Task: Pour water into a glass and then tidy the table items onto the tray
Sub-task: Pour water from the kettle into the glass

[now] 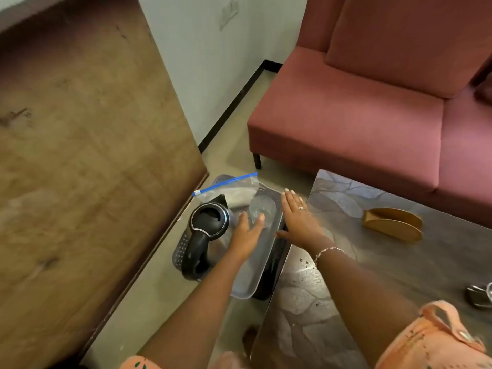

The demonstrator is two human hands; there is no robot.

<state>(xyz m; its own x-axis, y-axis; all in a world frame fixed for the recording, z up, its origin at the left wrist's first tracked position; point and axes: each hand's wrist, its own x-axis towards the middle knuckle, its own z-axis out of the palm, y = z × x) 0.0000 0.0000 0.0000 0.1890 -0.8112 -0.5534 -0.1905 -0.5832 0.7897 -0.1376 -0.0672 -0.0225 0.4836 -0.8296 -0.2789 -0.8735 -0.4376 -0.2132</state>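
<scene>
A grey tray (247, 286) sits low beside the table's left edge. On it stand a black kettle (206, 222) with its lid up, a clear glass (262, 209) and a zip bag (229, 187) with a blue seal. My left hand (246, 234) hovers flat over the tray between kettle and glass, fingers apart, its fingertips in front of the glass. My right hand (296, 218) is spread flat above the tray's right rim, holding nothing.
The marbled table (359, 262) carries a brown curved wooden holder (392, 225) and a shiny object (479, 295) at the right edge. A pink sofa (359, 115) stands behind. A wooden panel (93, 155) fills the left.
</scene>
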